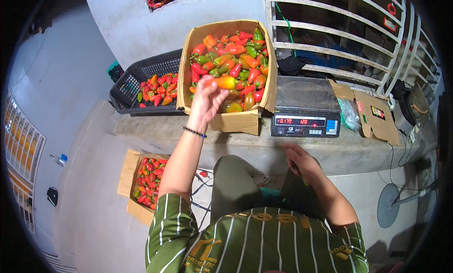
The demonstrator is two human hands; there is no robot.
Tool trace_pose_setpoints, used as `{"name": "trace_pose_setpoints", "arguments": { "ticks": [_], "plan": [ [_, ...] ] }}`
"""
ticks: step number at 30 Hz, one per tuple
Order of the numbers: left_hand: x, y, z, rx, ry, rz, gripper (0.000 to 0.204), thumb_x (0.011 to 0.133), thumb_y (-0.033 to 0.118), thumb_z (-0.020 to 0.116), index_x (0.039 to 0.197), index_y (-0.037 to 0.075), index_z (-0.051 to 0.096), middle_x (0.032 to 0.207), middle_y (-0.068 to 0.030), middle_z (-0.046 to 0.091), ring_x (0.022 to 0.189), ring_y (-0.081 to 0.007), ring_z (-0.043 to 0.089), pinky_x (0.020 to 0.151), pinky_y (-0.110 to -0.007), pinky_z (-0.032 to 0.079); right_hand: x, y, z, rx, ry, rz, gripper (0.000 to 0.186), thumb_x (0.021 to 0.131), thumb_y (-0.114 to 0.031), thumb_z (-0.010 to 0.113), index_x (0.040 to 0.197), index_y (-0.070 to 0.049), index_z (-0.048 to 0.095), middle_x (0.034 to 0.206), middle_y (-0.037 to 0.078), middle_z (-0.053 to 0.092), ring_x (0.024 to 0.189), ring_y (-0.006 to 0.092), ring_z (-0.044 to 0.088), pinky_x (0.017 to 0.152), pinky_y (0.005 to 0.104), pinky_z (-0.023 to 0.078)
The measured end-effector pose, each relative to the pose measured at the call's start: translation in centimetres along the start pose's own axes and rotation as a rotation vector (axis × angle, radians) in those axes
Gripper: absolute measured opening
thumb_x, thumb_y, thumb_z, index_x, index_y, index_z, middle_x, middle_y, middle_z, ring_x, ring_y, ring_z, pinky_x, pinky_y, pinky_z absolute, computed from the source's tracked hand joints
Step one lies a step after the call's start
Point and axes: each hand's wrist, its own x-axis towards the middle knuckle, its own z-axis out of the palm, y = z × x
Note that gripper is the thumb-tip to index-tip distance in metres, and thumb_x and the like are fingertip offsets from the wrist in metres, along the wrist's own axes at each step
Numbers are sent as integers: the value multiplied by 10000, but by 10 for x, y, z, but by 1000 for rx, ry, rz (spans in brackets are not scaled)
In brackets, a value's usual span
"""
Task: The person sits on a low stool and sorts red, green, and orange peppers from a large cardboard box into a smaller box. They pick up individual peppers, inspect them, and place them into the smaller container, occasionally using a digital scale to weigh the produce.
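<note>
My left hand point(207, 102) is closed on an orange-yellow pepper point(227, 81), held over the near side of a large cardboard box point(188, 46). Red, orange and green peppers point(231, 48) fill this box, which stands on a concrete ledge. My right hand point(302, 163) hovers above my lap, below the digital scale point(306, 124). Its fingers are curled and slightly blurred, and a small yellow-green bit shows under the palm; I cannot make out what it is.
Left of the box, a black plastic crate point(132, 77) holds mostly red peppers. A smaller carton point(126, 174) of red peppers sits on the floor at my left. Flattened cardboard point(377, 117) and a plastic bag point(349, 115) lie right of the scale, below a white metal grille point(337, 34).
</note>
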Motion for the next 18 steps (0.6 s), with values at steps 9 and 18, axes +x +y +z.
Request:
{"name": "trace_pose_setpoints", "arguments": {
  "ticks": [9, 18],
  "plan": [
    [-114, -52, 8, -7, 43, -108, 146, 832, -39, 542, 943, 39, 486, 1071, -196, 562, 950, -295, 598, 771, -347, 556, 41, -38, 64, 163, -192, -259, 571, 907, -217, 489, 1370, -33, 211, 717, 39, 505, 537, 81, 435, 446, 207, 337],
    [-135, -66, 2, 429, -83, 178, 253, 836, -20, 562, 1060, 42, 461, 1088, -137, 544, 930, -195, 567, 757, -306, 514, 45, -26, 68, 273, -111, -112, 379, 909, -264, 498, 1201, -47, 393, 681, 22, 468, 498, 82, 417, 401, 206, 315]
  ]
}}
